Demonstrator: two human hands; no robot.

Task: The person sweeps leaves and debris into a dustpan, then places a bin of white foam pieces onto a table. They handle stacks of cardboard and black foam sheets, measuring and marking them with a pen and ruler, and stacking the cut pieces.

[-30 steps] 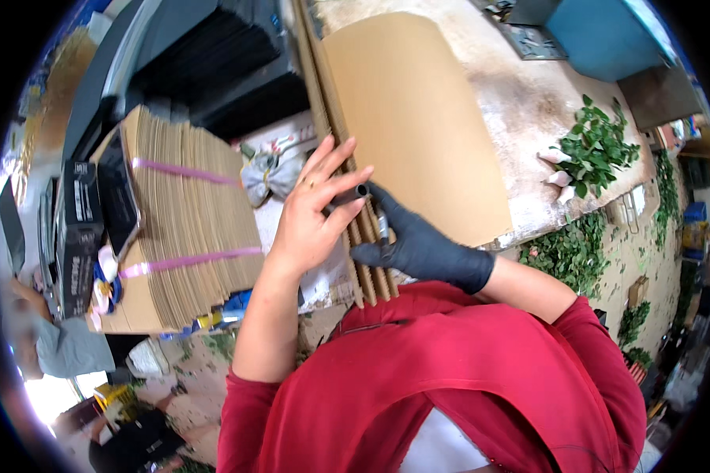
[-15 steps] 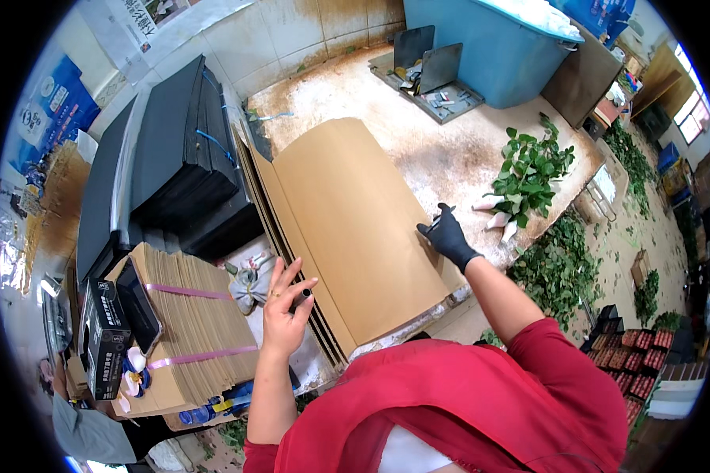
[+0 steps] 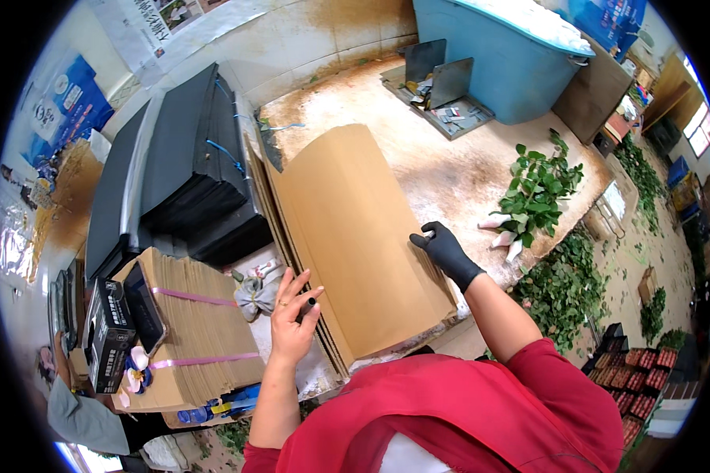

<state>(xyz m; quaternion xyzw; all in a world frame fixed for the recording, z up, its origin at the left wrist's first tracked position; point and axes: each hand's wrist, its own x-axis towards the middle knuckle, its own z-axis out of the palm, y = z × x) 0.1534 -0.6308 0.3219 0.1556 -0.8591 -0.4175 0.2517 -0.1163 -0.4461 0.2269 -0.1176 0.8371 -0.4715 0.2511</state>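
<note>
My bare left hand [image 3: 292, 327] is beside the left edge of a brown cardboard sheet [image 3: 351, 229]. Its thumb and fingers pinch a short black pen-like stick [image 3: 307, 308], while the other fingers stretch upward. The cardboard lies folded along a crease near its left side, its far end curving up, with more sheets beneath. My right hand [image 3: 448, 254], in a black glove, rests at the sheet's right edge with fingers curled in. A small pale spot shows between thumb and forefinger; what it is I cannot make out. Several pale pink-white flowers with green leaves [image 3: 540, 193] lie right of it.
Left stand black boards [image 3: 189, 150], a strapped cardboard stack [image 3: 201, 323], a black box [image 3: 109, 339] and a grey cloth bundle [image 3: 255, 298]. At the back are a metal tray [image 3: 469, 126] and a blue tub [image 3: 501, 67]. Leaves [image 3: 564, 272] cover the floor; another person [image 3: 87, 422] is at lower left.
My right hand has shifted slightly left along the cardboard's edge, its forefinger curling in from a stretched position. My left hand still holds the black stick. The whole view has shifted a little.
</note>
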